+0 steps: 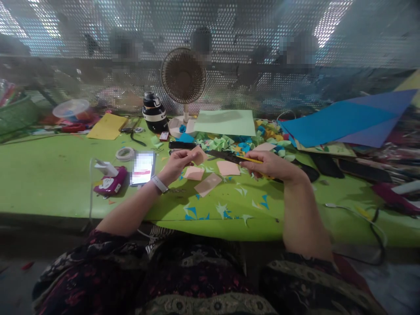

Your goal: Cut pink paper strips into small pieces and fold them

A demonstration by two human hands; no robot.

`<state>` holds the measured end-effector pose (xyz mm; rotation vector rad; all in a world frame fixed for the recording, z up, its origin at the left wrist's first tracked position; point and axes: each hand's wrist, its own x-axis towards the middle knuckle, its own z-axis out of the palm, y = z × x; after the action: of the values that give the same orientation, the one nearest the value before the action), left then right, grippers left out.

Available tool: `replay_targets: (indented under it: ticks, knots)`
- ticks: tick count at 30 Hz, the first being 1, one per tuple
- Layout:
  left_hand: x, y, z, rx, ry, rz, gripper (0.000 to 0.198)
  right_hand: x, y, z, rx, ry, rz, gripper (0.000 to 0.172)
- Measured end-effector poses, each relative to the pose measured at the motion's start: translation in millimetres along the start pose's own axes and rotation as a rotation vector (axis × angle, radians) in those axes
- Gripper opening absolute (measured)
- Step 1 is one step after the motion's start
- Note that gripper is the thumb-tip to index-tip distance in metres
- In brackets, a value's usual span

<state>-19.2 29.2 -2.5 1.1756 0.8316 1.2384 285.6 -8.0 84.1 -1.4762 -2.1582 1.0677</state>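
Note:
My left hand (180,162) pinches a small pink paper piece (199,155) above the green table. Fingers wrapped round their yellow and black handles, my right hand (267,164) holds dark scissors (226,155) whose blades point left toward that paper, a little apart from it. Below the hands lie more pink pieces: one at the left (194,173), one at the right (229,168) and one nearer me (208,184). Another pink sheet (265,147) lies partly behind my right hand. Blue and pale green scraps (223,211) are scattered near the front edge.
A phone (142,168), a purple device (111,181) and a tape roll (125,153) lie at left. Behind stand a black bottle (154,114) and a fan (183,76). Cut paper curls (221,143) are heaped centrally; large blue sheets (331,120) lie at right, near a cable (348,209).

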Motion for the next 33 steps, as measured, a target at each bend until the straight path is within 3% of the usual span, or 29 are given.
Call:
replay_targets:
  ticks: [33]
  knots:
    - [-6.9,9.3,8.1,0.023,-0.019,-0.048,0.038,4.3,0.3,3.7,-0.021,-0.053,0.037,0.05]
